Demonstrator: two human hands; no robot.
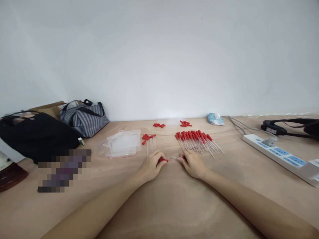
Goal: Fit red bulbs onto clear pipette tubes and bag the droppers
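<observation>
Currently, with the gap between the hands as clock centre, a red bulb [163,160] is pinched by the left hand [151,165] at 9 o'clock; a clear tube [175,158] is gripped by the right hand [195,164] at 3 — tube end pointed toward the bulb, just apart. Well out at 3, a white power strip [285,156] is seen. Just past the right hand, at 1, red-topped droppers [193,136] are laid side by side; at 11, a bulb-and-tube cluster [149,136], with clear bags [123,144] overlapped at 10. Farther, at 12, loose tubes [172,125] are lined up — flanked by red bulbs on both sides. Near the wall, a blue-and-white packet [215,119] is seen at 1, a striped bag [89,120] at 10.
</observation>
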